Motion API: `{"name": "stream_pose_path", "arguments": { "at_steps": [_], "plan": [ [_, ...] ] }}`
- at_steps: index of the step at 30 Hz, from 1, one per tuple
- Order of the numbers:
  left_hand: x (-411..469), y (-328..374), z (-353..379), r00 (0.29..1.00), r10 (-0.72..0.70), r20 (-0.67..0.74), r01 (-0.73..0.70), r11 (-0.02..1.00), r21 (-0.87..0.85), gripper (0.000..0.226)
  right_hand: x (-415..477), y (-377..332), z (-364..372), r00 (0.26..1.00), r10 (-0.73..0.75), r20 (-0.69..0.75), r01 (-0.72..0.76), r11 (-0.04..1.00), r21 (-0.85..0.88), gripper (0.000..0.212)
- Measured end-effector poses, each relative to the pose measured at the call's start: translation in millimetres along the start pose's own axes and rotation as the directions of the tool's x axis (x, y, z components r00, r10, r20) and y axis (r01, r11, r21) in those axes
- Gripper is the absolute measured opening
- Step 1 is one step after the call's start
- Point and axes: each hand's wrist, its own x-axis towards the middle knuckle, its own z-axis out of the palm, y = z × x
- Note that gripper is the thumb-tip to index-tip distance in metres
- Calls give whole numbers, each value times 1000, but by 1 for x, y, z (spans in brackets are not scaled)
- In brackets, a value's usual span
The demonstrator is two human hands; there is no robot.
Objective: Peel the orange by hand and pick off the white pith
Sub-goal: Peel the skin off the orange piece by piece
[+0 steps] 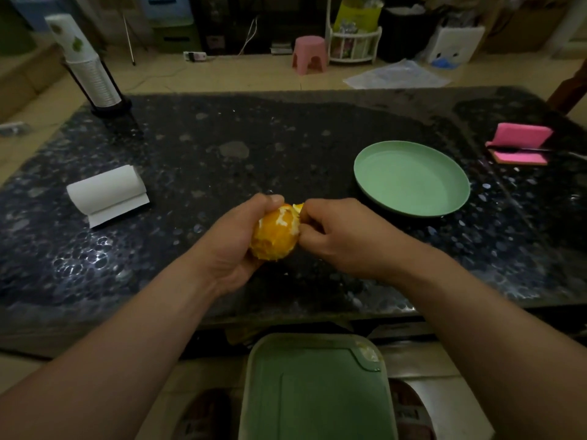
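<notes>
- Gripping the orange (275,236), the left hand (235,239) is curling round its left side, thumb lying over the top; the fruit is sitting in that palm, held above the table (197,147) near its front edge
- the orange is showing mostly bare flesh; flecks of white pith (281,219) are clinging to its upper face
- the right hand (343,236) is pinching a scrap of peel (298,207) at the fruit's top right, its fingers clenched on it and touching the orange
- a green plate (412,179) is lying just beyond and right of the grip
- a paper roll (108,193) is lying well to the left of the grip; a stack of cups (85,65) is standing far beyond that
- a pink sponge (521,142) is sitting far right of the grip, past the plate
- a green tray (317,392) is sitting below the grip, nearer the person, under the table's edge
</notes>
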Motion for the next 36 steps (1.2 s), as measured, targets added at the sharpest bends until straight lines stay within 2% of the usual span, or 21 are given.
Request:
{"name": "stream_pose_path", "arguments": {
  "at_steps": [2, 5, 7, 10, 12, 14, 15, 16, 17, 18, 20, 22, 24, 27, 29, 31, 33, 36],
  "plan": [
    [-1, -1, 2, 999, 25, 41, -26, 999, 43, 46, -1, -1, 1, 1000, -4, 9, 4, 1000, -28, 28],
    [-1, -1, 1, 999, 23, 43, -23, 1000, -1, 47, -2, 2, 2, 999, -20, -35, 21, 999, 36, 28],
    [-1, -1, -1, 998, -12, 55, 14, 999, -32, 51, -2, 4, 0, 999, -3, -39, 8, 993, 119, 26],
    [-4, 2, -2, 992, -93, 82, 101, 990, -98, 48, -3, 9, -5, 997, 20, 68, -44, 931, 363, 20],
    [-6, 4, -2, 985, -131, 116, 152, 968, -199, 45, -3, 10, -6, 989, 24, 148, -106, 810, 577, 21],
    [-6, 6, -1, 977, -144, 154, 188, 928, -321, 44, 1, 10, -4, 978, 57, 199, -194, 592, 782, 25],
    [-5, 7, -2, 976, -142, 165, 196, 903, -383, 44, 3, 12, -3, 974, 89, 208, -225, 490, 842, 26],
    [-3, 8, -3, 977, -135, 167, 196, 876, -441, 45, 7, 14, -1, 969, 130, 210, -246, 439, 864, 26],
    [-2, 8, -3, 979, -128, 157, 189, 853, -486, 46, 10, 17, 1, 965, 177, 194, -256, 471, 844, 27],
    [-1, 9, -4, 983, -121, 138, 176, 838, -517, 48, 14, 22, 5, 963, 217, 156, -256, 574, 778, 28],
    [3, 7, -5, 990, -115, 86, 144, 820, -555, 51, 18, 30, 18, 967, 250, 56, -241, 815, 528, 28],
    [5, 6, -5, 992, -120, 35, 118, 811, -574, 49, 22, 33, 28, 965, 260, -42, -233, 916, 326, 16],
    [7, 5, -5, 992, -124, -8, 97, 810, -578, 45, 24, 33, 32, 954, 282, -104, -240, 924, 298, 14],
    [10, 3, -5, 990, -133, -37, 87, 808, -582, 41, 29, 34, 32, 938, 323, -128, -267, 904, 333, 28],
    [11, 3, -4, 989, -141, -44, 88, 802, -590, 41, 30, 32, 33, 941, 313, -129, -270, 923, 274, 33],
    [12, 2, -3, 987, -145, -61, 82, 803, -591, 40, 28, 28, 32, 947, 274, -168, -236, 948, 215, 25],
    [14, 1, -3, 987, -140, -76, 70, 811, -580, 38, 24, 21, 27, 952, 246, -182, -187, 938, 293, 13],
    [14, 2, -4, 990, -127, -55, 73, 821, -566, 34, 15, 9, 21, 981, 190, -47, -133, 825, 549, 18]
  ]
}}
